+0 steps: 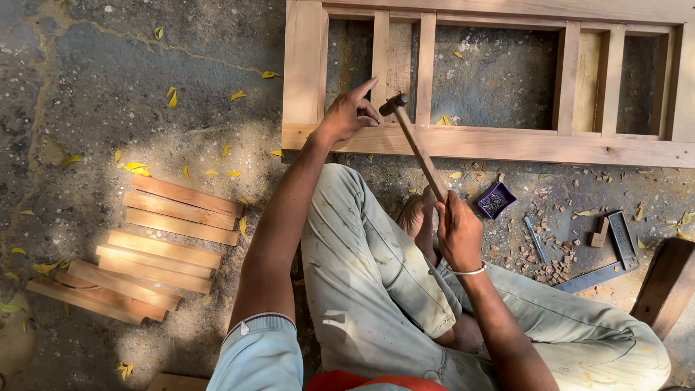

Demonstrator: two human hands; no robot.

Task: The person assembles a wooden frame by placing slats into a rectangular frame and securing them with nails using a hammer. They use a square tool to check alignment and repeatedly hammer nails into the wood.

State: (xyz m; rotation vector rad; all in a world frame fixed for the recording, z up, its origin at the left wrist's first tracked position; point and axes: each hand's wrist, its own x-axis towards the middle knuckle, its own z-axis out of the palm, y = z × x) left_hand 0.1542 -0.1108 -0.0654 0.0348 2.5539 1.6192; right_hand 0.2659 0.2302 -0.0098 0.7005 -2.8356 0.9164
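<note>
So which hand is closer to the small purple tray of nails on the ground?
Right. The right hand grips the hammer handle just left of the purple tray; the left hand rests up on the wooden frame, farther away.

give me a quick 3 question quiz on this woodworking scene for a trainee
1. True or false: the right hand grips the hammer by its wooden handle.
2. Where is the left hand? A) on the wooden frame B) on the stacked wooden slats C) in the small tray of nails
3. Which tool lies on the ground at right?

Key: 1 true; 2 A; 3 a metal try square.
</note>
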